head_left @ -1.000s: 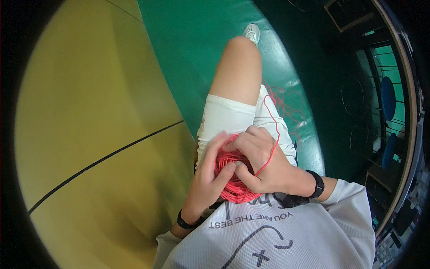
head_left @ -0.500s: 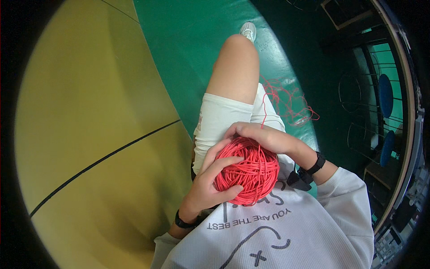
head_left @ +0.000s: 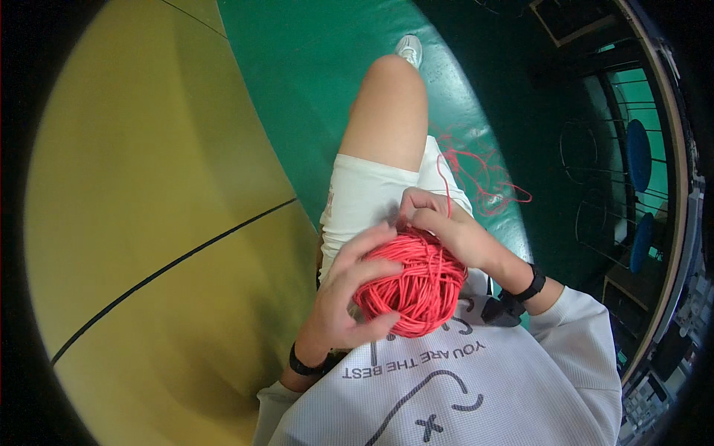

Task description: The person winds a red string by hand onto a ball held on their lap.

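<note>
Writing first: white shirt (head_left: 520, 372) carries a line of small dark capitals across the front, upside down as seen from the head camera; larger dark letters beside it, partly covered by the ball, and a loose line drawing with a cross mark below. Faint reddish print at the left edge of the white shorts (head_left: 372, 189), too small to read. Ball of red cord (head_left: 416, 290) sits at the person's lap, in front of the shirt hem, between the two hands. Left hand (head_left: 333, 301) on its left side: fingers spread wide and curved around it, thumb over the lower face, another finger lying across the upper face, fingertips a little blurred. Right hand (head_left: 455, 236) at the top edge, fingers curled in toward the thumb; cannot tell whether they pinch a strand, tips partly hidden. Ball near round, so long axis unclear; windings on its right half run steeply up and down, those at lower left slant. Loose strand (head_left: 444, 175) leads from the right hand away past the shorts, toward the shoe end, reaching a loose red tangle (head_left: 487, 182) on the green floor (head_left: 312, 82). Black band (head_left: 534, 284) on the right wrist, another on the left.
</note>
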`<action>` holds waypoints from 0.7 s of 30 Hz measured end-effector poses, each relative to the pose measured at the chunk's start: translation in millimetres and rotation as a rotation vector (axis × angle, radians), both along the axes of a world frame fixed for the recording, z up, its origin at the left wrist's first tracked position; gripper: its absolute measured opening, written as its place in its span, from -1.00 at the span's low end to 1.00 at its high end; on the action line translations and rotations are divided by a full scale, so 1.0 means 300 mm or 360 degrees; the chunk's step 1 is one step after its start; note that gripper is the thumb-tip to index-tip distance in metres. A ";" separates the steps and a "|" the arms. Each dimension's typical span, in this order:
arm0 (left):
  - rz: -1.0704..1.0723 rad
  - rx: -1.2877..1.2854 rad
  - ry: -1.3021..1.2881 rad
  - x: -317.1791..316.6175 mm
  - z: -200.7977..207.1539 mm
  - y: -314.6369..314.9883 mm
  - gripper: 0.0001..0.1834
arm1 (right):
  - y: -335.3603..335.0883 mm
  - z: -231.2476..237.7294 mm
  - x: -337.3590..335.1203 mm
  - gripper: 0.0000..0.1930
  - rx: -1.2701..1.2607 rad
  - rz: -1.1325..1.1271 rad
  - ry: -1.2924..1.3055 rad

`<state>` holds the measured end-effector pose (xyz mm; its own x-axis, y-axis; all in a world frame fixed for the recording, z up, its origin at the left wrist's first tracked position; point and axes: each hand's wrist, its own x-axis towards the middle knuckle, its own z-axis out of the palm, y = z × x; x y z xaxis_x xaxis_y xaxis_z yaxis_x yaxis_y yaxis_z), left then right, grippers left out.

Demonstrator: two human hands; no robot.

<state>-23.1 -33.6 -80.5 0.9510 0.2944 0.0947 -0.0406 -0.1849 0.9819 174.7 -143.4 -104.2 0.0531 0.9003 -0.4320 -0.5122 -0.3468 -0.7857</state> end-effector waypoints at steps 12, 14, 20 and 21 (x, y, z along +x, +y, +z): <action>0.0206 0.0502 0.0515 0.061 0.100 -0.084 -0.23 | 0.057 0.144 -0.025 -0.62 0.0015 0.0188 -0.1135; 0.0250 0.0470 0.0449 0.039 0.083 -0.086 -0.24 | 0.054 0.102 -0.029 -0.60 -0.0068 0.0148 -0.0770; 0.0249 0.0419 0.0129 -0.001 0.091 -0.092 -0.29 | 0.020 -0.082 -0.010 -0.54 -0.0077 0.0268 -0.0541; 0.0162 0.0470 0.0047 -0.008 0.099 -0.094 -0.30 | -0.013 -0.126 -0.024 -0.55 -0.0012 0.0377 -0.0589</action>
